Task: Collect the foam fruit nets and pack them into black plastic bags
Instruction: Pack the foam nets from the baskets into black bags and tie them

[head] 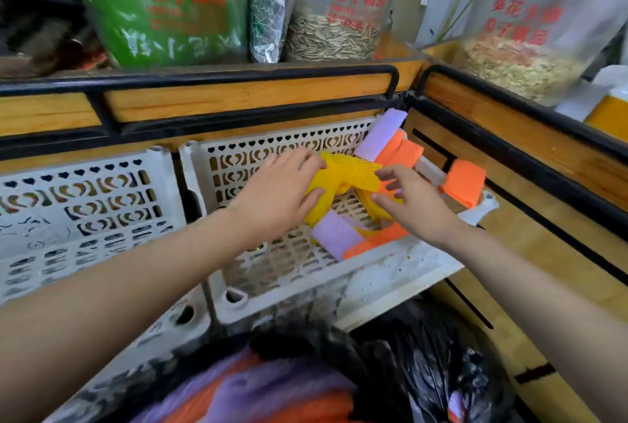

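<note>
Foam fruit nets lie in a white perforated crate [299, 290]. My left hand [282, 191] grips a bunch of yellow nets [346, 172] above the crate floor. My right hand [411, 201] reaches in from the right, fingers spread and touching the yellow nets. Purple nets [334, 234] and orange nets [377, 240] lie under my hands. More purple nets [384, 132] and orange nets [401, 150] lean in the far corner, and one orange net [465, 183] hangs on the crate's right rim. A black plastic bag [418, 361] stands open at the bottom, with purple and orange nets inside.
A second white crate [78, 215] stands to the left. Wooden shelf boards with black metal rails [238, 82] surround the crates. Large bags of seeds [336, 8] stand on the shelf above.
</note>
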A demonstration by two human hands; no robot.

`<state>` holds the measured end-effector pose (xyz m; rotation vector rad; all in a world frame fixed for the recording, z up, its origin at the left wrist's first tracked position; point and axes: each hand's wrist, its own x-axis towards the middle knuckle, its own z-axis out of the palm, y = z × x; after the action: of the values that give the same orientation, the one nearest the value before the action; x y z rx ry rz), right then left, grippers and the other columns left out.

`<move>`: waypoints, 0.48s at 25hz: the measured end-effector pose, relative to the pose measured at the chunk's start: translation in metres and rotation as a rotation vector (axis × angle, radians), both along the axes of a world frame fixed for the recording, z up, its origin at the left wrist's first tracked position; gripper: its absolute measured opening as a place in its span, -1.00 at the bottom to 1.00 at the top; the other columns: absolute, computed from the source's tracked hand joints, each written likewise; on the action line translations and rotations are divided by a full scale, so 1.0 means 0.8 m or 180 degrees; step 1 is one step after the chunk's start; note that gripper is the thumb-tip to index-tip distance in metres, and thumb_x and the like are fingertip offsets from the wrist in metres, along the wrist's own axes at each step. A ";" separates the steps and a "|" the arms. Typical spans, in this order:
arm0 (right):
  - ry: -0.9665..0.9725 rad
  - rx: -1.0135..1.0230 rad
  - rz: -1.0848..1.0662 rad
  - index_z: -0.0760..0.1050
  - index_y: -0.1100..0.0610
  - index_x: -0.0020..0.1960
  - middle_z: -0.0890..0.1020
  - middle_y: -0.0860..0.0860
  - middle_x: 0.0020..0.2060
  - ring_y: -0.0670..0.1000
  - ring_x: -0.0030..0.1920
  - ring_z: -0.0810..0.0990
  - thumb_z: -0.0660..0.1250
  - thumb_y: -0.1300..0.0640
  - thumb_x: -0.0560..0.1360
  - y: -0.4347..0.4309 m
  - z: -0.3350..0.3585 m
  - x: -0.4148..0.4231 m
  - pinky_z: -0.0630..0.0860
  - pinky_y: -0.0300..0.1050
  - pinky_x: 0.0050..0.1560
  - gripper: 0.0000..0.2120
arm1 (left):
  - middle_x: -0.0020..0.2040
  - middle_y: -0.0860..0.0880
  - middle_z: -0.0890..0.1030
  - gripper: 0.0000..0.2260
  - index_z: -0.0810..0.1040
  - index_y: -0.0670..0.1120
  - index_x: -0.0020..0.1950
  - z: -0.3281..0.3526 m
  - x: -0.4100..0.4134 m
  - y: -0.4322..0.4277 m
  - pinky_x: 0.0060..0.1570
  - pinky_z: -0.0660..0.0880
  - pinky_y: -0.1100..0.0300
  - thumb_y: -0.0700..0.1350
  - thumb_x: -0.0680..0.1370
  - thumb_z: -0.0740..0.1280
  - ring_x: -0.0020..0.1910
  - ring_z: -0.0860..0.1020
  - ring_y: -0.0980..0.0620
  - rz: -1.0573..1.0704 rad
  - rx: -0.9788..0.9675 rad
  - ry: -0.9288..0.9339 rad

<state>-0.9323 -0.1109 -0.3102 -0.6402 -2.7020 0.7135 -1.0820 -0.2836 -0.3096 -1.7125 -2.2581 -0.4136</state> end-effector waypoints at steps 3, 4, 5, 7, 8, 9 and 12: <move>-0.0211 0.0167 -0.0164 0.23 0.21 0.43 0.34 0.13 0.40 0.11 0.36 0.35 0.28 0.12 0.56 0.056 -0.035 -0.060 0.30 -0.09 0.29 -0.51 | 0.35 -0.08 0.35 -0.57 0.24 -0.09 0.43 -0.040 -0.043 0.058 0.30 0.28 0.05 0.05 0.61 0.18 0.33 0.32 -0.05 0.0534 -0.0495 -0.0783; -0.0299 0.0232 -0.0166 0.20 0.22 0.45 0.31 0.14 0.42 0.12 0.39 0.32 0.28 0.13 0.56 0.070 -0.045 -0.077 0.27 -0.08 0.33 -0.48 | 0.40 -0.11 0.32 -0.53 0.20 -0.10 0.46 -0.052 -0.053 0.073 0.33 0.28 0.01 0.04 0.61 0.19 0.37 0.30 -0.08 0.0643 -0.0628 -0.1058; -0.0399 0.0282 -0.0131 0.17 0.22 0.46 0.28 0.15 0.44 0.12 0.41 0.28 0.29 0.14 0.55 0.083 -0.055 -0.093 0.24 -0.07 0.36 -0.45 | 0.43 -0.13 0.28 -0.50 0.16 -0.12 0.48 -0.066 -0.062 0.086 0.36 0.26 0.00 0.03 0.61 0.19 0.40 0.27 -0.10 0.0736 -0.0721 -0.1340; -0.0661 0.0449 0.0004 0.10 0.21 0.49 0.23 0.15 0.46 0.13 0.45 0.22 0.33 0.15 0.53 0.104 -0.076 -0.121 0.22 -0.03 0.40 -0.37 | 0.48 -0.16 0.21 -0.44 0.09 -0.15 0.51 -0.089 -0.078 0.111 0.39 0.22 0.02 0.01 0.61 0.22 0.44 0.22 -0.12 0.0882 -0.0813 -0.1840; -0.0810 0.0583 0.0073 0.08 0.21 0.50 0.21 0.15 0.47 0.14 0.45 0.20 0.35 0.16 0.52 0.112 -0.085 -0.132 0.20 -0.03 0.40 -0.33 | 0.49 -0.18 0.19 -0.42 0.07 -0.17 0.52 -0.099 -0.085 0.122 0.39 0.22 0.03 0.00 0.60 0.24 0.45 0.21 -0.13 0.0932 -0.0808 -0.2045; -0.0936 0.0745 0.0126 0.07 0.22 0.49 0.21 0.16 0.47 0.14 0.45 0.19 0.37 0.16 0.50 0.118 -0.093 -0.142 0.19 -0.04 0.39 -0.31 | 0.50 -0.18 0.18 -0.40 0.06 -0.19 0.52 -0.107 -0.090 0.133 0.38 0.23 0.03 -0.01 0.59 0.25 0.45 0.22 -0.14 0.0968 -0.0788 -0.2235; -0.1170 0.1374 0.0222 0.07 0.23 0.48 0.25 0.18 0.42 0.17 0.41 0.22 0.41 0.18 0.45 0.134 -0.107 -0.162 0.20 0.00 0.38 -0.26 | 0.50 -0.18 0.19 -0.32 0.01 -0.20 0.53 -0.126 -0.099 0.159 0.32 0.31 0.04 -0.04 0.56 0.32 0.43 0.27 -0.16 0.1017 -0.0624 -0.2800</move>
<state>-1.0619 -0.0040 -0.3960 -0.6145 -3.0797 0.0074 -1.1615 -0.1564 -0.4105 -1.3398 -3.2030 -1.0576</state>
